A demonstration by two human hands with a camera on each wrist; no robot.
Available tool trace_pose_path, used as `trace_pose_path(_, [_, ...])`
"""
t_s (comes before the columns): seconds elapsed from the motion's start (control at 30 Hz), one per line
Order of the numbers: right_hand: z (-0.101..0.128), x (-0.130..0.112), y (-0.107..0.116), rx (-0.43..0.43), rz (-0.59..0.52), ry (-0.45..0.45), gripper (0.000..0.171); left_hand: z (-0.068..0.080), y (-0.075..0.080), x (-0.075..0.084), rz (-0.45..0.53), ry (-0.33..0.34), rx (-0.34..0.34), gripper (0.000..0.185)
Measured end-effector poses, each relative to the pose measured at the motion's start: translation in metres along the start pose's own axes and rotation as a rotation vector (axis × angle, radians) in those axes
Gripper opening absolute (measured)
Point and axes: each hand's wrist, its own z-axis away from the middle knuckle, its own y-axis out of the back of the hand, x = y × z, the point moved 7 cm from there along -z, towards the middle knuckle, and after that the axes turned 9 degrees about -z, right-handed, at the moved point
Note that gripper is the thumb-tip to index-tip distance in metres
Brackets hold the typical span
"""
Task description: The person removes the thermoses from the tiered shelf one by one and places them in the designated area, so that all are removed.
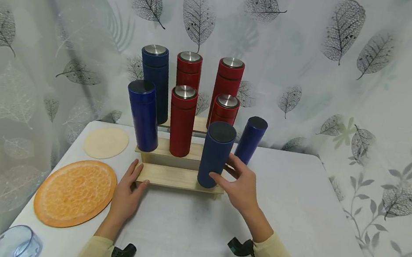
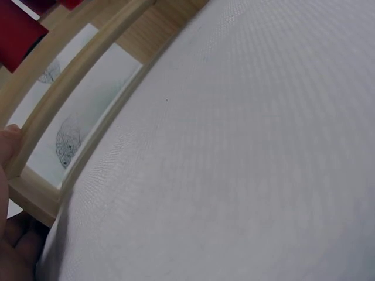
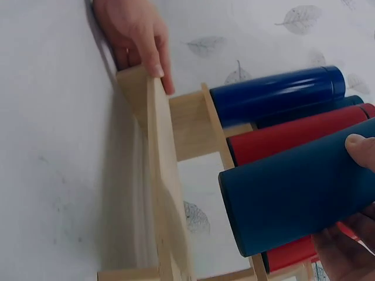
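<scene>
So the near edge of the white cloth-covered desk (image 1: 182, 236) is mostly just the two forearms in pale yellow sleeves, plus a clear bluish plastic tub (image 1: 14, 244) peeking in at the near left corner. A bit further along the left edge sits a round orange textured mat (image 1: 74, 192), and beyond it a smaller plain cream disc (image 1: 105, 142).

The left hand (image 1: 127, 192) is steadying the left end of the stepped pale wooden rack (image 1: 175, 176), thumb up on the lowest step and fingers tucked at the end, gripping it as far as I can tell; the left wrist view is mostly tablecloth, so I'm hedging a bit there. The right hand (image 1: 239, 186) has its fingers and thumb wrapped round the lower part of a dark blue matte cylindrical flask (image 1: 216, 154), which stands upright on the lowest step, toward its right end. The right wrist view shows its base down on or just about on the wood.

Progress-wise: the middle step holds one blue and two red flasks, the top step the same trio. The bottom step has only the flask in hand, so I'd say roughly one placed there with two slots to go. Another blue flask (image 1: 251, 139) waits on the desk just behind the right end of the rack.
</scene>
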Motion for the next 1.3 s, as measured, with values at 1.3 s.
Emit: trace_pose_path(1.3, [0.006, 0.017, 0.118, 0.17, 0.215, -0.033, 0.065, 0.002, 0.002, -0.001, -0.002, 0.03, -0.016, 0.064])
